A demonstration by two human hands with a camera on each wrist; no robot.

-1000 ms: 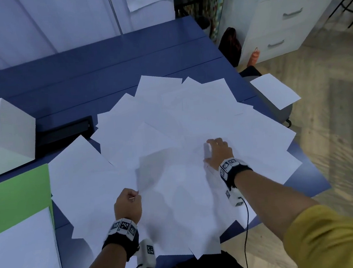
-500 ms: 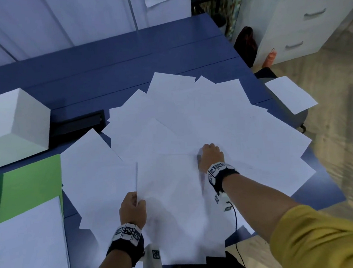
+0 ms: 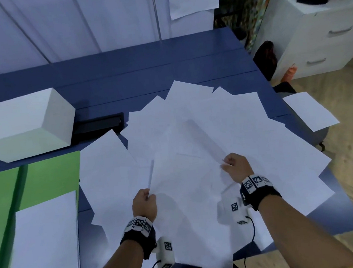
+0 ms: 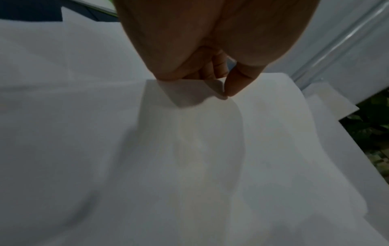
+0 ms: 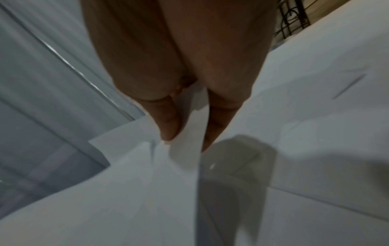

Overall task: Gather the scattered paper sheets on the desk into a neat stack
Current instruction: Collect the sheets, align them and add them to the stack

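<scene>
White paper sheets lie fanned and overlapping across the right half of the blue table, some hanging over its near and right edges. The left hand pinches the left edge of a lifted bundle of sheets near the table's near edge; the left wrist view shows the thumb pressed on top and the fingers curled beneath. The right hand pinches the bundle's right side, paper held between thumb and fingers. To the left sit a white box, a black tray just beside it, a green folder, and a neat paper stack on the folder's near part. One sheet lies off the table to the right.
</scene>
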